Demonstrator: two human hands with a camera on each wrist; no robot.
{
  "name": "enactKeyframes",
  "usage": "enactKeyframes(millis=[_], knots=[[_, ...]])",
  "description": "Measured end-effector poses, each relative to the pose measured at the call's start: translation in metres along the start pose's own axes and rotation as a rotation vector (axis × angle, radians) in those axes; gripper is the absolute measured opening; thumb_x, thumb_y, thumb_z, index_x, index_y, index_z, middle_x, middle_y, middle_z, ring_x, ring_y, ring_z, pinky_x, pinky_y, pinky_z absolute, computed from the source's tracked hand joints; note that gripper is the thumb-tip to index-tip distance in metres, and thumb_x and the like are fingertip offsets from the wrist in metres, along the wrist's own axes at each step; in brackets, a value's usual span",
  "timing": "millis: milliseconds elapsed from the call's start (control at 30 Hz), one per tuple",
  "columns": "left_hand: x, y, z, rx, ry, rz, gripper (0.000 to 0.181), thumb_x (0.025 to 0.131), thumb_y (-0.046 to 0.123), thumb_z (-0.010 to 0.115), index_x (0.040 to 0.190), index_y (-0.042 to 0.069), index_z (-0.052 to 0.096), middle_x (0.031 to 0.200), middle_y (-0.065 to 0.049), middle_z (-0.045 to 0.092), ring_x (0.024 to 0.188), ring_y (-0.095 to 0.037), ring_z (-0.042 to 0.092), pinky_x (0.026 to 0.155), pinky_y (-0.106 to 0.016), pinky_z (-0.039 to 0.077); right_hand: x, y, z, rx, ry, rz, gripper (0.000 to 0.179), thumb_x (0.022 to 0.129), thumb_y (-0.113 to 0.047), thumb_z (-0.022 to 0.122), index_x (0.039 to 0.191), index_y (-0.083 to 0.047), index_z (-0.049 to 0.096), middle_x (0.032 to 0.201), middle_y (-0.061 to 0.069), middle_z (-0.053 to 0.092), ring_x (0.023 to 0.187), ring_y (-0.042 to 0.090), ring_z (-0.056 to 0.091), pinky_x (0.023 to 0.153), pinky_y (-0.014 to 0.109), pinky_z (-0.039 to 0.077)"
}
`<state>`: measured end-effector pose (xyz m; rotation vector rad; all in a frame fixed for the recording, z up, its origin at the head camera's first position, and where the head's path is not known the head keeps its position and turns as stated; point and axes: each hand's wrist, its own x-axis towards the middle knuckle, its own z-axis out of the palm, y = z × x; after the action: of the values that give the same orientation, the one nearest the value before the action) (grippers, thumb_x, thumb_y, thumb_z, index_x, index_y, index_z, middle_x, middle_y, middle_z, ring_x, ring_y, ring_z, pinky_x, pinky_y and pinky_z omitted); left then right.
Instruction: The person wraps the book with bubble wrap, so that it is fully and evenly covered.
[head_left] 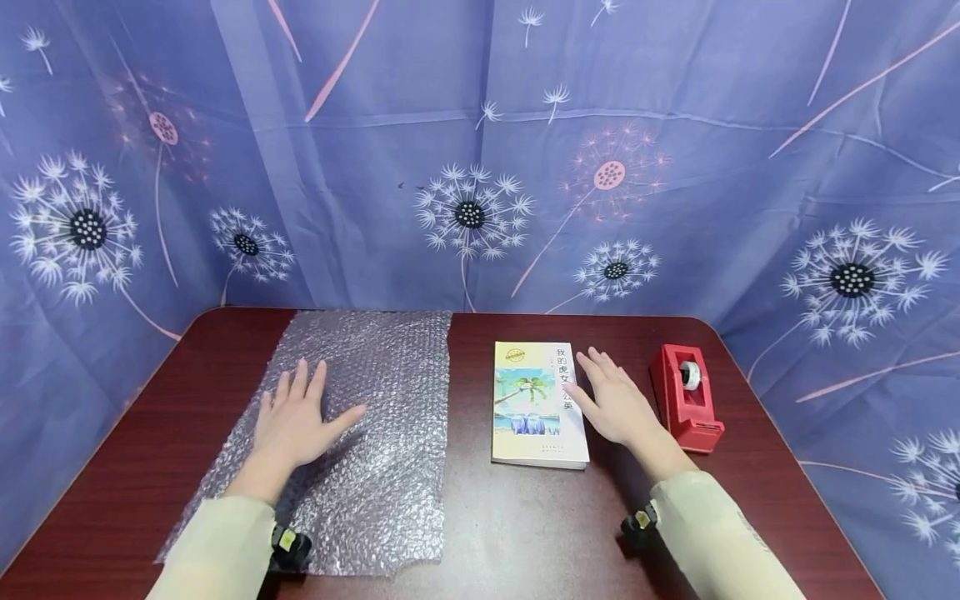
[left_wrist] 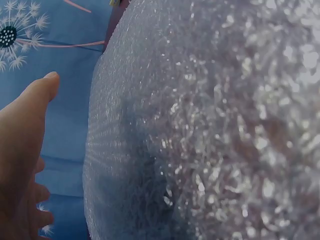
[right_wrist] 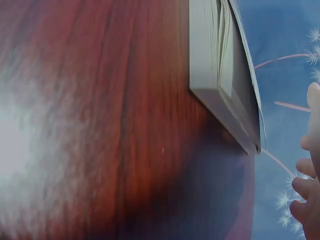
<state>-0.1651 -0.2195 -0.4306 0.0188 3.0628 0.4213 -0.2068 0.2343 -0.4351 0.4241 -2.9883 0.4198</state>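
Observation:
My left hand (head_left: 292, 425) hovers with fingers spread over a sheet of bubble wrap (head_left: 390, 433) that covers the left part of the table. In the left wrist view its thumb (left_wrist: 35, 105) stands apart from the glossy bubble wrap (left_wrist: 200, 125). My right hand (head_left: 617, 400) is held flat, holding nothing, at the right edge of a paperback book (head_left: 528, 450). Its thumb tip overlaps the cover, which shows a palm tree and beach. From the right wrist, the book's page edges (right_wrist: 205, 50) are seen, with the fingers (right_wrist: 305, 187) off to the side.
A red tape dispenser (head_left: 686, 400) with a roll of clear tape stands right of my right hand. The dark red wooden table (head_left: 480, 533) ends at a blue dandelion-print curtain (head_left: 360, 200) behind and on both sides.

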Motion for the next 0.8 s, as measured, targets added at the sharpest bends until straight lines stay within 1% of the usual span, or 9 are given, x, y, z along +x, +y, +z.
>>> enactKeyframes(millis=[200,367,533,667,800], knots=[[-0.002,-0.006,0.002,-0.005,0.003,-0.022,0.107,0.082,0.079,0.034,0.152,0.006,-0.001,0.155,-0.027,-0.004,0.138,-0.056,0.002,0.109,-0.069,0.001,0.004,-0.011,-0.001,0.036,0.014,-0.032,0.066,0.097,-0.048,0.043,0.143,0.0,0.038,0.148,0.023,0.036,0.139,0.039,0.029,0.112,0.054,0.028],[-0.005,-0.009,0.0,-0.002,-0.005,-0.042,0.108,0.083,0.078,0.035,0.151,0.003,0.0,0.154,-0.03,-0.001,0.136,-0.057,0.003,0.108,-0.07,0.003,0.008,-0.018,0.002,0.058,0.012,-0.053,0.065,0.098,-0.048,0.041,0.143,-0.001,0.038,0.148,0.023,0.037,0.139,0.039,0.031,0.112,0.054,0.028],[-0.009,-0.01,-0.001,-0.014,-0.019,-0.062,0.109,0.083,0.078,0.035,0.151,0.0,0.001,0.154,-0.031,-0.001,0.135,-0.059,0.003,0.108,-0.07,0.004,0.013,-0.026,0.004,0.089,0.016,-0.078,0.064,0.098,-0.046,0.043,0.143,-0.001,0.038,0.147,0.022,0.039,0.139,0.039,0.031,0.112,0.055,0.028],[-0.012,-0.012,-0.001,-0.027,-0.026,-0.082,0.111,0.082,0.08,0.035,0.151,-0.001,0.003,0.153,-0.033,0.0,0.133,-0.061,0.003,0.106,-0.072,0.005,0.017,-0.033,0.006,0.115,-0.003,-0.085,0.064,0.098,-0.046,0.042,0.144,-0.002,0.036,0.148,0.022,0.037,0.139,0.038,0.032,0.111,0.055,0.029],[-0.013,-0.016,-0.001,-0.015,-0.023,-0.1,0.113,0.08,0.082,0.033,0.15,-0.003,0.006,0.151,-0.036,0.003,0.132,-0.063,0.006,0.105,-0.073,0.008,0.021,-0.041,0.008,0.144,-0.02,-0.091,0.065,0.097,-0.048,0.042,0.145,-0.004,0.036,0.149,0.021,0.036,0.138,0.037,0.033,0.11,0.055,0.03]])
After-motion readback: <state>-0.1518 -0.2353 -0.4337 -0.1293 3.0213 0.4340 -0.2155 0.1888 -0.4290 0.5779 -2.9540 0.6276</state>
